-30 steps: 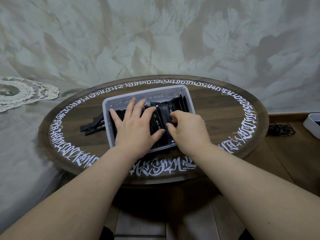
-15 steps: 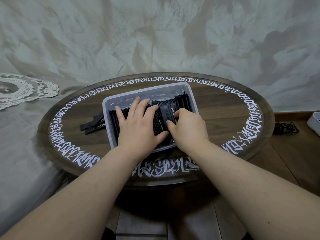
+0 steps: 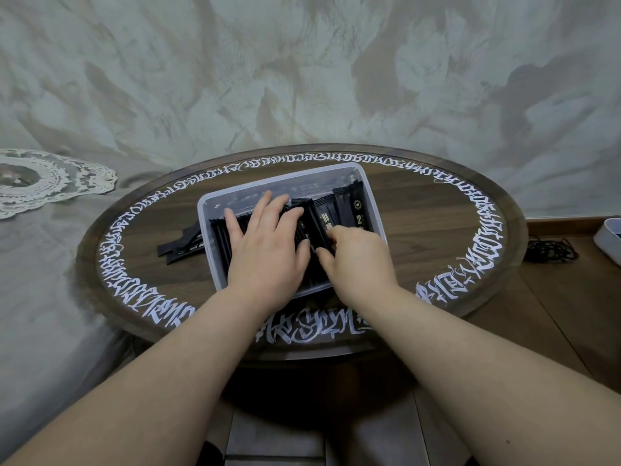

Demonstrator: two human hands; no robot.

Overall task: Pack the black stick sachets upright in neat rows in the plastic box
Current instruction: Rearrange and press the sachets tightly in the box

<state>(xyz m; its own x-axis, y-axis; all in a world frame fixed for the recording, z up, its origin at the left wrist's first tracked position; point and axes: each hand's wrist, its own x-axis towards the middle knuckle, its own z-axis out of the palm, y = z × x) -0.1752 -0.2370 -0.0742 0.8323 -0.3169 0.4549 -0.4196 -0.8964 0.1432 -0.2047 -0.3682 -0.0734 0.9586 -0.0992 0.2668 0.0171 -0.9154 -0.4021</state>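
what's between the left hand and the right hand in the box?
In the head view, upright black sachets fill the gap between the left hand and the right hand. The left hand lies flat on the row; the right hand's fingers curl into the sachets.

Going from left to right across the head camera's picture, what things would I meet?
Lace doily → loose sachets on the table → left hand → right hand → black cord → white tray.

Left hand (image 3: 265,245): palm down, fingers (image 3: 260,210) straight, spread, thumb out toward right hand. Right hand (image 3: 361,260): fingers curled under, tips hidden, thumb tip near left thumb. Both forearms extended forward, converging.
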